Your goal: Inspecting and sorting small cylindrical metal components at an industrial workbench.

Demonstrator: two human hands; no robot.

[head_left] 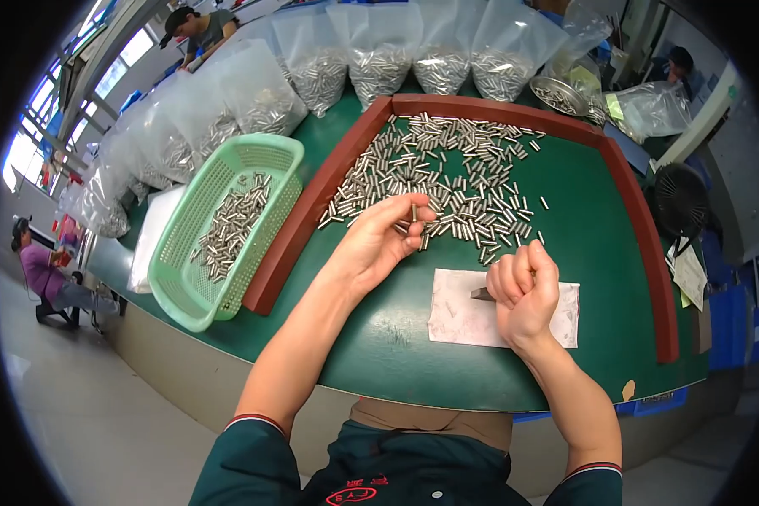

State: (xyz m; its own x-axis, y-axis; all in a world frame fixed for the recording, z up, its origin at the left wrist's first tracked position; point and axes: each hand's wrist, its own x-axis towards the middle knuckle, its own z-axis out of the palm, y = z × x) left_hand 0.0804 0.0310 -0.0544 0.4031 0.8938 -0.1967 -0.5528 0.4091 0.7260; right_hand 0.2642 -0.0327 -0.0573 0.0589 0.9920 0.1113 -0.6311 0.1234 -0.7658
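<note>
My left hand [378, 240] is raised at the near edge of a spread of small metal cylinders [413, 164], pinching one metal cylinder [414, 214] between thumb and fingers. To the right, my right hand [527, 291] is closed in a fist with the thumb on top. From the fist's left side pokes the blunt end of a dark, flat metal tool [482, 294]; the rest of it is hidden in the palm, so its kind cannot be told. Beneath that hand lies a smudged white sheet [455, 325] on the green tabletop [379, 358].
A red-brown wooden rail [312, 215] borders the work area. Left of it stands a green plastic basket [173, 270] partly filled with cylinders. Clear bags of cylinders [379, 63] line the back, beside a metal bowl [557, 94]. A black fan [681, 201] is at right. Other people sit farther off.
</note>
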